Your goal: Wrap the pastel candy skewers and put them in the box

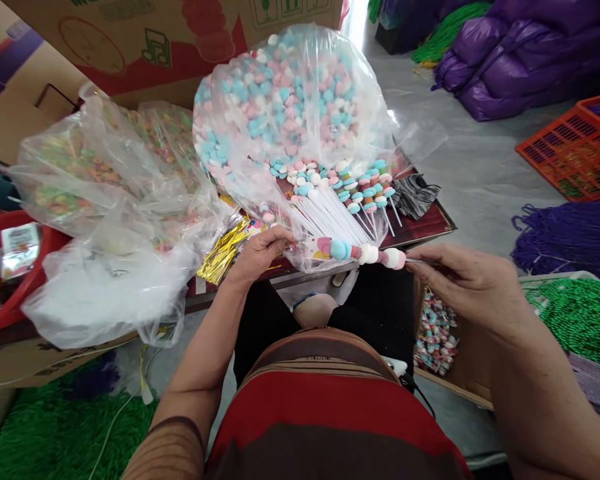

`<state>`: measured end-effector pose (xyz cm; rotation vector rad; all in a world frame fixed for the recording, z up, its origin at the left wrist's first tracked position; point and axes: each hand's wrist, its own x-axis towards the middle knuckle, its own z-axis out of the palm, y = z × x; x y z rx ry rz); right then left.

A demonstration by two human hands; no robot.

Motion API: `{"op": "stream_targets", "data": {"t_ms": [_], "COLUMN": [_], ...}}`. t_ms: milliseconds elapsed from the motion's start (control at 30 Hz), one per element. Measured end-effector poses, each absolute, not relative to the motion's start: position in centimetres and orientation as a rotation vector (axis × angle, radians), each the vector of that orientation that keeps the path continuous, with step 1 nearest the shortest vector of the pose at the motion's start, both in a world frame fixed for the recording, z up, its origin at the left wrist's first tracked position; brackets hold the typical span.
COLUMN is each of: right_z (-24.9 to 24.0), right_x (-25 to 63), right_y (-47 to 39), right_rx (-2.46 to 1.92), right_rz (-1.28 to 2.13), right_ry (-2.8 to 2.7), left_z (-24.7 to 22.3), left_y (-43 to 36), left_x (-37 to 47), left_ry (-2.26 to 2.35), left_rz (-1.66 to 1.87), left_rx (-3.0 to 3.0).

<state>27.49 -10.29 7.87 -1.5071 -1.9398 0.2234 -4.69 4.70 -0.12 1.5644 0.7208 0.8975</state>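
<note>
My right hand (473, 277) pinches the stick end of a candy skewer (369, 255), threaded with blue, white and pink candies and held nearly level. At the skewer's other end, my left hand (260, 253) has its thumb and fingertips closed on a small clear printed plastic bag (313, 248). The blue candies are at or just inside the bag's mouth; which, I cannot tell. Behind them lie white sticks (333, 213) and several threaded skewers (367, 188). Gold twist ties (223, 250) rest beside my left hand. A large clear bag of candies (290, 100) spills onto the table.
Another bag of colourful candies (110, 160) covers the table's left side, near a red basin (55, 250). A cardboard box (145, 50) stands behind. Down right, an open carton holds wrapped candy skewers (435, 333). An orange crate (573, 150) is farther right.
</note>
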Motion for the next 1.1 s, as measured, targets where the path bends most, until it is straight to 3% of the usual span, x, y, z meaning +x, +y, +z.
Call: {"op": "stream_targets", "data": {"t_ms": [300, 833, 1100], "right_z": [7.2, 6.4, 5.4], "right_x": [27.7, 27.4, 27.6], "right_y": [-10.1, -10.2, -10.2], "right_rx": [-1.489, -1.526, -1.581], "right_rz": [0.232, 0.389, 0.220], "right_ry": [-1.866, -1.635, -1.665], "left_z": [1.4, -0.3, -0.4], "left_y": [4.7, 4.6, 4.5], "left_x": [-4.4, -4.4, -4.0], "left_ry": [0.664, 0.718, 0.722], "left_rz": [0.893, 0.934, 0.900], "left_rx": [1.677, 1.474, 1.487]}}
